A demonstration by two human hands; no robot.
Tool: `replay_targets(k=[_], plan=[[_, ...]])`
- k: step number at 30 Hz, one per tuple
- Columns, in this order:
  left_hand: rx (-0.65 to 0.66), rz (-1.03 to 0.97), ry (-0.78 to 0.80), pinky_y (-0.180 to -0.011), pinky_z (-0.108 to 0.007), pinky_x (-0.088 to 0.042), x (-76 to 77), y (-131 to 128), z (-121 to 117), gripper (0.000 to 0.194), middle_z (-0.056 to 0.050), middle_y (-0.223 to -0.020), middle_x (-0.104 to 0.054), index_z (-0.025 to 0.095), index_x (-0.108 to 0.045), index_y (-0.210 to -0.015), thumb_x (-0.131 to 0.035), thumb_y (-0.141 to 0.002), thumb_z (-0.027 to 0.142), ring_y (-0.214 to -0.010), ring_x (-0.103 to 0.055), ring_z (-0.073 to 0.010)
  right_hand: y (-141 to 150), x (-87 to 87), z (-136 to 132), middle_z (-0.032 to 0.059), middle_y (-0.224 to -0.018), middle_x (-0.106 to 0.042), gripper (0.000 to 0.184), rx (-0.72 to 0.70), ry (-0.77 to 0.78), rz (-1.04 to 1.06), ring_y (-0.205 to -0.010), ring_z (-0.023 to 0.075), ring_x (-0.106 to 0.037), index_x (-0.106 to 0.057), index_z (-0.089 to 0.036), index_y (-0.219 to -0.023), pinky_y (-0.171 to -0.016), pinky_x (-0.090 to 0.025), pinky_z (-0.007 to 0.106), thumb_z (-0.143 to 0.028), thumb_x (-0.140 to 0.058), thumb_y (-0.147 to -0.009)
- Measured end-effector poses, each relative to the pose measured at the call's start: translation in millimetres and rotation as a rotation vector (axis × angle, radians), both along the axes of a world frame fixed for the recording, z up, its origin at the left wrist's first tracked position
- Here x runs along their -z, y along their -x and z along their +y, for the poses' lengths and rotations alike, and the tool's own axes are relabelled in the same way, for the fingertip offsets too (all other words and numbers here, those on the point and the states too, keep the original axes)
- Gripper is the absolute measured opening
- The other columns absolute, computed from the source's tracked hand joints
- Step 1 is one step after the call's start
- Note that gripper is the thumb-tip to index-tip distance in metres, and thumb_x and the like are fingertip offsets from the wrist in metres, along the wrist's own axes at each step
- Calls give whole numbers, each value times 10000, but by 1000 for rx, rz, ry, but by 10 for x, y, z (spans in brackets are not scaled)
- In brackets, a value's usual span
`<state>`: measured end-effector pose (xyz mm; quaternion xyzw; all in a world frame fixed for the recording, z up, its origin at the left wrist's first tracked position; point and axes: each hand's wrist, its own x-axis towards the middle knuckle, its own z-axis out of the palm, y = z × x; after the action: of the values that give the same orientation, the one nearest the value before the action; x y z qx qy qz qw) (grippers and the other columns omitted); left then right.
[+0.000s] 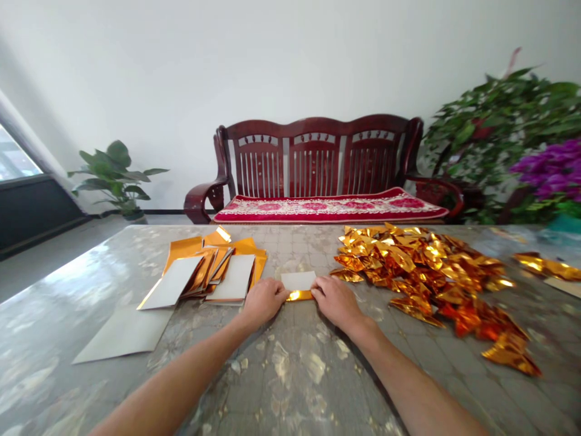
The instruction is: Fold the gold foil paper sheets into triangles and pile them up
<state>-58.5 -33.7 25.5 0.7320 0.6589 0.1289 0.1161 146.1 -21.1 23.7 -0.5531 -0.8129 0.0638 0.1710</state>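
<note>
A sheet of gold foil paper (298, 281), pale side up, lies on the table between my hands. Its near edge is folded over into a shiny gold strip. My left hand (265, 301) pinches the left end of that fold, and my right hand (336, 300) pinches the right end. Fingertips of both hands are partly hidden behind the knuckles. To the left is a loose stack of foil paper sheets (233, 277), some gold side up and some pale side up. Right of my hands spreads a large heap of folded gold foil pieces (408, 260).
The patterned table (281, 375) has a glossy surface. A single pale sheet (127, 333) lies at the left, near the stack. More gold pieces (547, 265) sit at the far right beside clear plastic. Beyond the table stand a wooden bench (313, 160) and potted plants (118, 175).
</note>
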Motion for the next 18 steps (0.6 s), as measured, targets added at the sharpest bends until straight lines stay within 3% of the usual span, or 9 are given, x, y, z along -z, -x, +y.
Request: replay_targets(k=[8,18], plan=[[0,114,22,-652,-271,-343,-58,-56,-7,329,-57,-788,-656,190,-683,-738,-465,-902,374,-791,-593,-193,-11,13,13,19,-923,-698,123,6,-17,-5,-886,180,-578,-658,-218,-841,-729,-323,275,-231,-545,-885],[47,83,-150,-764,-290,-394,59,-50,-93,254,-40,-790,-602,185,-621,-727,-485,-909,300,-824,-575,-187,-27,23,38,18,-917,-703,77,3,-15,-29,-871,178,-577,-640,-226,-869,-721,-310,279,-249,-567,-877]])
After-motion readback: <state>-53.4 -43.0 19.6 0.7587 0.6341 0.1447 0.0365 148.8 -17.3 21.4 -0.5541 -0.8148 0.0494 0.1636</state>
